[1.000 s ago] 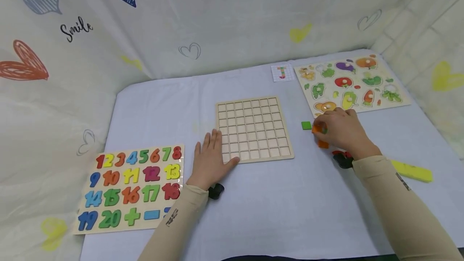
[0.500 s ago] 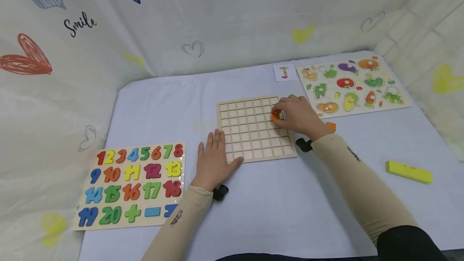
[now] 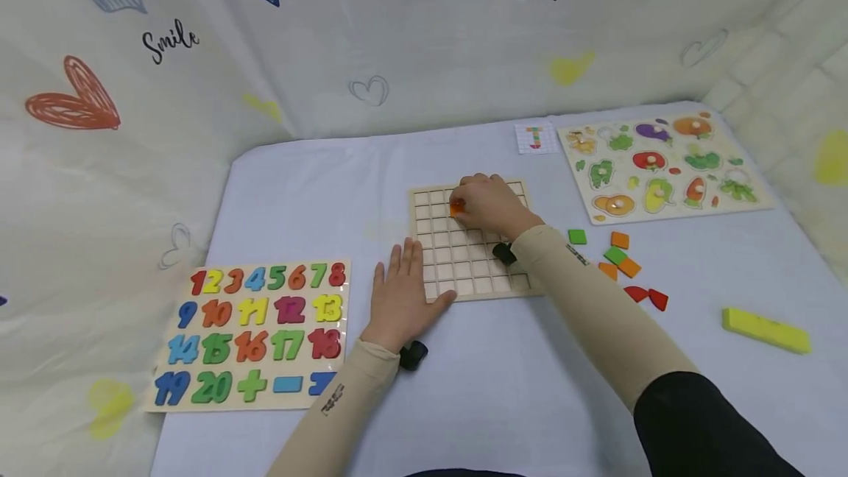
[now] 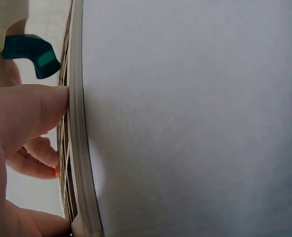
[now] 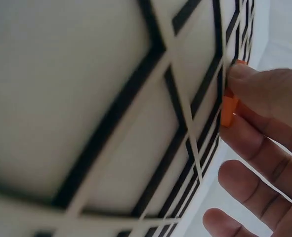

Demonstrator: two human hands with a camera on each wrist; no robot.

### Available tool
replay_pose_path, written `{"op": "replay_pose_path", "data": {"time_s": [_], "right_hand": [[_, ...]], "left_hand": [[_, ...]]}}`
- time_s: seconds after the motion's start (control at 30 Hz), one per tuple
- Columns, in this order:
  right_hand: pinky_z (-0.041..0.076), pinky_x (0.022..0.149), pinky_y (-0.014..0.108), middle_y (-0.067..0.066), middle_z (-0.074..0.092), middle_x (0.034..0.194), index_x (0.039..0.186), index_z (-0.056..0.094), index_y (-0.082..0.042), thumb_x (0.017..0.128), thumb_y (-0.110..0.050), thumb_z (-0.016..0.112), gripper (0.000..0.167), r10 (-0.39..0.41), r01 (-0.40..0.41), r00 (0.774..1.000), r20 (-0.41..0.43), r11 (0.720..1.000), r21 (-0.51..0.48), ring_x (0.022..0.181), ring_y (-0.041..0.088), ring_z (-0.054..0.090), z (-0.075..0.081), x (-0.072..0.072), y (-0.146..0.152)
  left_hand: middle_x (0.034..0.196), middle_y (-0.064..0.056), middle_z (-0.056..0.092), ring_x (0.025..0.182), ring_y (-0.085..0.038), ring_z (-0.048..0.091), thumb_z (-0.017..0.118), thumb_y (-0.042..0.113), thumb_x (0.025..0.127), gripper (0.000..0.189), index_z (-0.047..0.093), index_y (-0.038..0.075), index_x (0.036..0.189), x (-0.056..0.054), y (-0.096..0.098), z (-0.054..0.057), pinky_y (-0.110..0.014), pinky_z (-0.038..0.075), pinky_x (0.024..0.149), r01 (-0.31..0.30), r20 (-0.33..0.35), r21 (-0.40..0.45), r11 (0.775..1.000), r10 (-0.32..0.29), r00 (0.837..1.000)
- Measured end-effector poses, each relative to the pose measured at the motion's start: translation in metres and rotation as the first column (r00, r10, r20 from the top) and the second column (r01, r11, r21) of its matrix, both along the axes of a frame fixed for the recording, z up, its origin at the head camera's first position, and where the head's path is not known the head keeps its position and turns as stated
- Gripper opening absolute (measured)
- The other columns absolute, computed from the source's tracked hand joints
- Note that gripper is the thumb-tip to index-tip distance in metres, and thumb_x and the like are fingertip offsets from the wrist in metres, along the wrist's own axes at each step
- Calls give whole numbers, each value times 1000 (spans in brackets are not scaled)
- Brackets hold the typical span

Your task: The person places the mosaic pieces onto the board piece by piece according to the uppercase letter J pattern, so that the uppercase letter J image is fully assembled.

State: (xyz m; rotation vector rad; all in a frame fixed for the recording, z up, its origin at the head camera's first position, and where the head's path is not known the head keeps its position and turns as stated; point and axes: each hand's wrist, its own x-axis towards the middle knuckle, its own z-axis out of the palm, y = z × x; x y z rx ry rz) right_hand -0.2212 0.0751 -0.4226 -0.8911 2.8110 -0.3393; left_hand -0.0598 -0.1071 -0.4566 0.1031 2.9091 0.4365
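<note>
A wooden grid board [image 3: 464, 287] lies mid-table, divided into small square cells. My right hand [image 3: 490, 205] is over its upper part and pinches an orange tile [image 5: 227, 109] between thumb and fingertips. In the right wrist view the tile is right at the grid's raised lines. My left hand [image 3: 405, 293] lies flat with fingers spread at the board's lower left corner, its thumb on the near edge. The left wrist view shows that thumb [image 4: 32, 111] against the board's rim [image 4: 79, 128].
Right of the board lie green tiles [image 3: 577, 237], orange tiles [image 3: 620, 240] and red curved pieces [image 3: 658, 299]. Beyond are a yellow block [image 3: 766, 330], a vegetable puzzle [image 3: 669, 168] and a small pattern card [image 3: 536, 139]. A number puzzle [image 3: 252, 337] sits at left.
My right hand has moved left from the loose tiles to the board, carrying the orange tile across the grid's upper rows. My left hand stays at the board's corner.
</note>
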Motion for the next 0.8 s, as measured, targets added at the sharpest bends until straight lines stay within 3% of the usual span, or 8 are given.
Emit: {"op": "replay_pose_path", "data": {"time_s": [0.27, 0.5, 0.67, 0.8], "right_hand": [[51, 101, 56, 6, 72, 121, 118, 78, -16, 95, -26, 78, 25, -39, 38, 999, 16, 999, 14, 116, 33, 64, -1, -5, 3], [54, 97, 51, 9, 71, 122, 123, 76, -14, 95, -27, 76, 31, -39, 40, 999, 37, 999, -13, 107, 30, 66, -4, -4, 6], [53, 101, 52, 8, 70, 125, 127, 75, -14, 95, -27, 72, 34, -59, 60, 997, 46, 998, -28, 113, 31, 66, -6, -3, 11], [52, 102, 53, 8, 70, 126, 126, 75, -14, 95, -27, 73, 34, -77, 79, 996, 41, 996, -42, 117, 32, 65, 1, -2, 20]], "left_hand": [[175, -12, 16, 164, -35, 13, 59, 70, 93, 107, 17, 6, 167, -1, 8, 1, -62, 18, 129, 22, -5, 5, 1000, -22, 1000], [176, -11, 15, 164, -35, 13, 61, 68, 93, 106, 17, 6, 167, 1, 10, 2, -61, 16, 130, 5, 15, 30, 1000, -5, 1000], [176, -11, 14, 164, -34, 12, 61, 69, 93, 107, 16, 7, 167, 1, 6, -2, -62, 15, 130, -6, 22, 33, 999, 5, 1000], [176, -10, 11, 165, -34, 10, 60, 69, 93, 108, 12, 7, 167, 0, 1, -2, -62, 14, 130, -17, 23, 33, 999, 16, 1000]]}}
